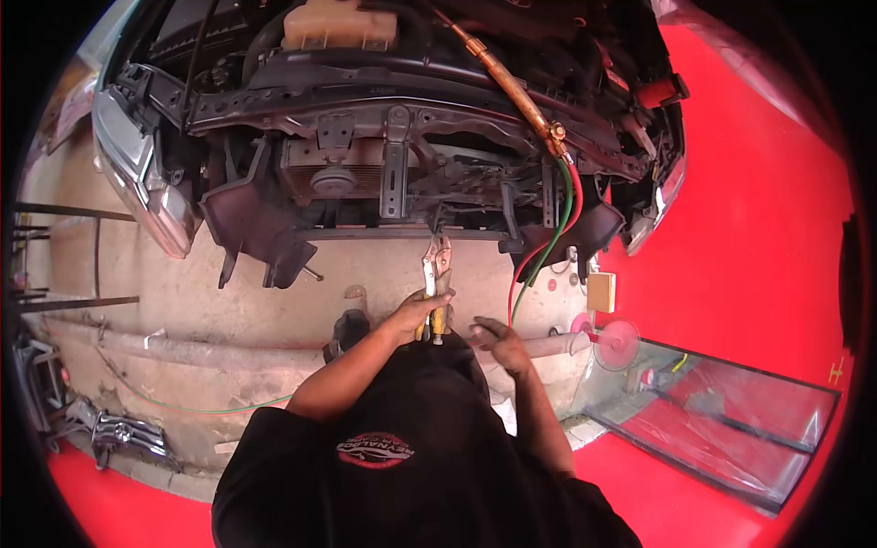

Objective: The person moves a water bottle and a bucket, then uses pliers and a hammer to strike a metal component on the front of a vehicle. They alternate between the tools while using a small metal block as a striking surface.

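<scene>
1. Left hand (pixel 422 315): grip wrapped around locking pliers (pixel 430 271), their jaws at the front frame (pixel 395 173)'s lower edge.
2. Right hand (pixel 502 345): grip loosely half-spread, seemingly holding nothing, beside the locking pliers' handles.
3. Torch (pixel 512 84) crosses the front frame's upper edge.

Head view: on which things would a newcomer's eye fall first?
Bright red ground fills the right side. Near the centre, the left grip holds locking pliers at the car's exposed front. Above, a copper-coloured torch with red and green hoses slants across it.
</scene>
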